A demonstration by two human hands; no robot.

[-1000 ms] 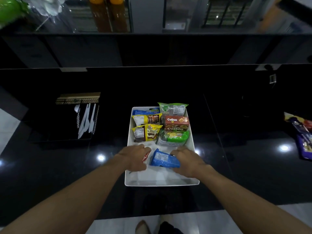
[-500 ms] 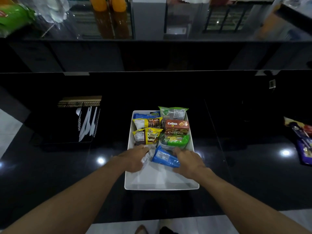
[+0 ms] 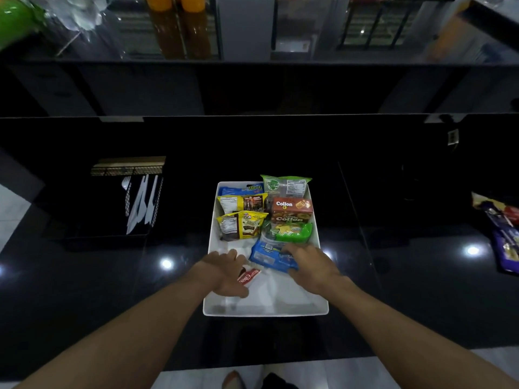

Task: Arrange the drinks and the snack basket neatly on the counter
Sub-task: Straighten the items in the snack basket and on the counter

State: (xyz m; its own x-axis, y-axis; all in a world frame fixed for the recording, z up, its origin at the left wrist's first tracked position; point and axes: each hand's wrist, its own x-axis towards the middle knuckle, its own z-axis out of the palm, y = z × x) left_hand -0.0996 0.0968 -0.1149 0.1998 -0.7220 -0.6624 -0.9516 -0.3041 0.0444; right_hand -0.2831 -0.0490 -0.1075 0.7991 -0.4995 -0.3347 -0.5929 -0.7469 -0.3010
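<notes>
A white snack basket (image 3: 265,309) sits on the black counter (image 3: 84,290) in front of me. Its far half holds several snack packs, among them yellow packs (image 3: 242,226), a red Collon box (image 3: 292,209) and a green pack (image 3: 290,231). My left hand (image 3: 224,272) lies in the basket's near left part over a red-and-white packet (image 3: 248,276); whether it grips the packet I cannot tell. My right hand (image 3: 311,266) holds a blue snack pack (image 3: 271,255) just in front of the green pack. Two orange drink bottles (image 3: 175,12) stand on the raised shelf behind.
A black wire caddy (image 3: 132,197) with white plastic cutlery stands to the left of the basket. More snack packets (image 3: 502,234) lie at the right edge of the counter. A green object (image 3: 16,21) and clear plastic sit on the upper shelf's left.
The blue pack has moved farther into the basket, up against the green pack. My left hand slid back a little, and the red-and-white packet now shows beside it.
</notes>
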